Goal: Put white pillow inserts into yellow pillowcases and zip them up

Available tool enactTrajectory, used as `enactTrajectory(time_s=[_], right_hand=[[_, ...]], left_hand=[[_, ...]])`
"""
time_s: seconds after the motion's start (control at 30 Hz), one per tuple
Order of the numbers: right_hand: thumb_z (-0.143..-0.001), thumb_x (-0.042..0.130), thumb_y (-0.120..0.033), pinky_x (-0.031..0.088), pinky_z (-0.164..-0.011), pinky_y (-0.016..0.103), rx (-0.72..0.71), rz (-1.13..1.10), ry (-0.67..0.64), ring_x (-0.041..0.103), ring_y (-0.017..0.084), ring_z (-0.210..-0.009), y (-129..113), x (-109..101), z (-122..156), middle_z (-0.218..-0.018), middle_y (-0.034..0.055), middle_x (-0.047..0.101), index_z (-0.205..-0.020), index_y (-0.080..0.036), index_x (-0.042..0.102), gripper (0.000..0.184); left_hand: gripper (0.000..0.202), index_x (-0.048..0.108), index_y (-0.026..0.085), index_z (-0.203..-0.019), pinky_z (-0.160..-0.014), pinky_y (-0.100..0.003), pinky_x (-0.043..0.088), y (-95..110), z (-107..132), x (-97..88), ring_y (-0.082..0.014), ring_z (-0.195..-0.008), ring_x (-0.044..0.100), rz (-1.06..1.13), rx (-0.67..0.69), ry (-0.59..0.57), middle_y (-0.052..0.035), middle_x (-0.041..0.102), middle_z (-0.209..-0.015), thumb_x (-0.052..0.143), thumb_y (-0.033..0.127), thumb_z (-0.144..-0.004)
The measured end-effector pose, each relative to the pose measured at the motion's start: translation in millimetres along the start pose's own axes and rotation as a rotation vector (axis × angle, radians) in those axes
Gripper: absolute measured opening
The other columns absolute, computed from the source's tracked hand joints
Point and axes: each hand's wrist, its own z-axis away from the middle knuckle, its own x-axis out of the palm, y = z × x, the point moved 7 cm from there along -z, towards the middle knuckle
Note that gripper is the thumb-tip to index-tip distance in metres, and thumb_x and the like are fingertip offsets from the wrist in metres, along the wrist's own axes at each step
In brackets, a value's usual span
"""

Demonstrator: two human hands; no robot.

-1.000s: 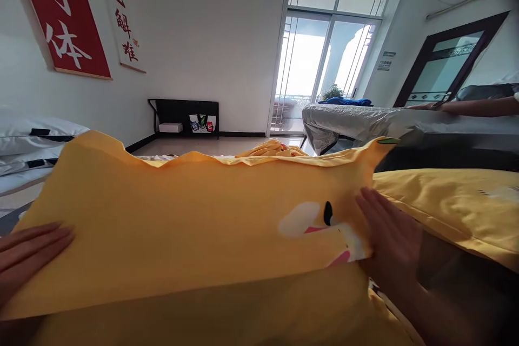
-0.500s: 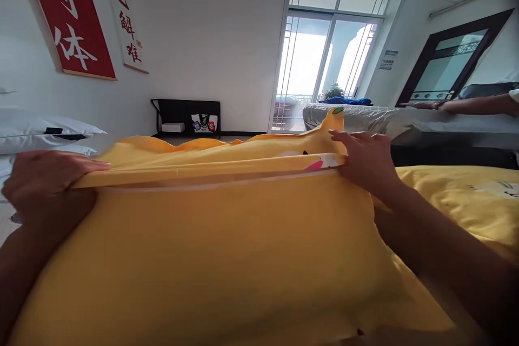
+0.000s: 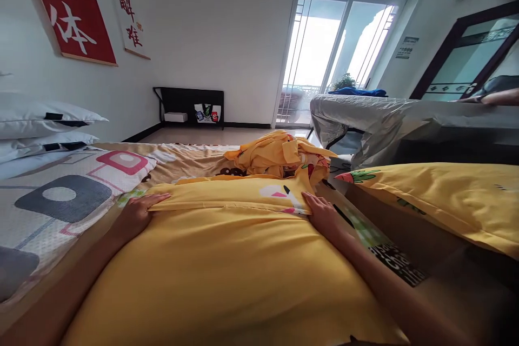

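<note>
A plump pillow in a yellow pillowcase [image 3: 227, 275] lies on the bed right in front of me. Its far open end is folded over into a flap with a cartoon print. My left hand [image 3: 138, 212] presses on the flap's left corner, fingers closed over the cloth edge. My right hand [image 3: 322, 215] rests on the flap's right corner, fingers pressed down on the cloth. Both forearms run along the pillow's sides.
A crumpled yellow cloth [image 3: 279, 154] lies beyond the pillow. A second yellow pillow [image 3: 441, 200] sits at right. The patterned bed sheet [image 3: 73, 194] spreads left, white pillows [image 3: 44, 119] stacked by the wall. Another bed [image 3: 389, 116] with another person's arm [image 3: 492, 98] stands at right.
The pillowcase flap, held up a second ago, has been folded forward and pressed down at the pillow's far end. Both hands moved away from me with it. The view tilted down.
</note>
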Motion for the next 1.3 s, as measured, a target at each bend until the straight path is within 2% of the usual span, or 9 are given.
enactTrajectory(time_s=[0.13, 0.27, 0.43, 0.5, 0.57, 0.73, 0.9, 1.07, 1.3], right_hand=[[-0.08, 0.046, -0.011, 0.044, -0.092, 0.043, -0.008, -0.045, 0.017, 0.057, 0.029, -0.113, 12.3, -18.9, -3.9, -0.129, 0.0137, 0.059, -0.128, -0.014, 0.054, 0.049], [-0.083, 0.05, -0.024, 0.048, -0.089, 0.042, 0.016, -0.215, 0.118, 0.062, 0.028, -0.103, 2.2, -66.4, -9.2, -0.113, 0.0128, 0.067, -0.12, -0.016, 0.06, 0.039], [-0.09, 0.045, -0.03, 0.046, -0.094, 0.037, -0.385, -0.456, 0.179, 0.061, 0.021, -0.108, -91.9, -115.4, -3.2, -0.116, 0.0079, 0.067, -0.117, -0.021, 0.063, 0.033], [-0.093, 0.042, -0.031, 0.04, -0.102, 0.04, -0.557, -0.471, 0.067, 0.054, 0.021, -0.12, -132.7, -108.9, 4.4, -0.127, 0.0074, 0.061, -0.125, -0.021, 0.058, 0.037], [-0.096, 0.037, -0.033, 0.036, -0.107, 0.042, -0.62, -0.482, -0.052, 0.046, 0.021, -0.13, -156.7, -91.5, 10.8, -0.138, 0.0064, 0.052, -0.134, -0.023, 0.051, 0.041], [-0.099, 0.031, -0.033, 0.032, -0.109, 0.042, -0.557, -0.517, -0.04, 0.041, 0.018, -0.134, -148.8, -63.5, 15.0, -0.142, 0.0048, 0.047, -0.137, -0.025, 0.048, 0.043], [-0.096, 0.036, -0.031, 0.036, -0.105, 0.045, -0.346, -0.356, 0.077, 0.045, 0.022, -0.13, -85.9, -54.6, 6.9, -0.137, 0.0053, 0.053, -0.13, -0.027, 0.056, 0.04], [-0.084, 0.046, -0.022, 0.038, -0.097, 0.047, -0.036, -0.156, 0.096, 0.054, 0.027, -0.118, -21.6, -44.4, 2.3, -0.126, 0.0083, 0.062, -0.124, -0.022, 0.059, 0.043], [-0.085, 0.047, -0.02, 0.041, -0.087, 0.043, -0.044, 0.067, 0.135, 0.059, 0.029, -0.103, -16.6, -67.5, -3.0, -0.109, 0.0137, 0.066, -0.107, -0.017, 0.064, 0.028]], left_hand=[[0.056, 0.067, 0.015, -0.116, -0.108, -0.036, 0.039, 7.3, 0.6, -14.5, -0.0233, -0.122, 0.054, 0.052, -0.058, -0.069, -0.0055, 0.059, -0.128, 0.038, 0.041, -0.075], [0.053, 0.069, 0.016, -0.11, -0.107, -0.04, 0.041, 38.3, -3.2, -31.4, -0.0266, -0.119, 0.056, -0.009, -0.111, -0.127, -0.0067, 0.062, -0.125, 0.04, 0.039, -0.072], [0.047, 0.06, 0.019, -0.123, -0.105, -0.037, 0.04, 146.7, -12.1, -23.2, -0.0226, -0.12, 0.055, 0.038, 0.198, -0.199, -0.005, 0.06, -0.128, 0.038, 0.039, -0.087], [0.046, 0.055, 0.02, -0.129, -0.104, -0.041, 0.038, 179.1, -12.7, -5.8, -0.023, -0.12, 0.053, 0.015, 0.268, -0.259, -0.0058, 0.058, -0.131, 0.036, 0.04, -0.092], [0.044, 0.055, 0.021, -0.128, -0.102, -0.045, 0.036, 191.6, -12.6, 10.1, -0.0244, -0.121, 0.051, -0.017, 0.255, -0.266, -0.0066, 0.058, -0.131, 0.036, 0.041, -0.094], [0.032, 0.058, 0.022, -0.114, -0.096, -0.044, 0.035, 173.1, -8.0, 18.8, -0.024, -0.115, 0.052, 0.001, 0.168, -0.134, -0.0057, 0.061, -0.12, 0.046, 0.042, -0.091], [0.019, 0.058, 0.018, -0.09, -0.083, -0.037, 0.04, 133.7, -4.8, -2.8, -0.0236, -0.095, 0.055, -0.006, 0.058, -0.066, -0.0067, 0.06, -0.097, 0.054, 0.036, -0.085], [0.035, 0.053, 0.019, -0.073, -0.078, -0.036, 0.039, 112.5, 1.2, -16.1, -0.0233, -0.084, 0.051, -0.006, 0.079, -0.084, -0.0062, 0.056, -0.082, 0.048, 0.051, -0.085], [0.032, 0.041, 0.02, -0.075, -0.069, -0.03, 0.039, 101.3, -0.7, -21.4, -0.0179, -0.072, 0.049, 0.183, 0.052, -0.08, -0.0025, 0.052, -0.078, 0.037, 0.048, -0.091]])
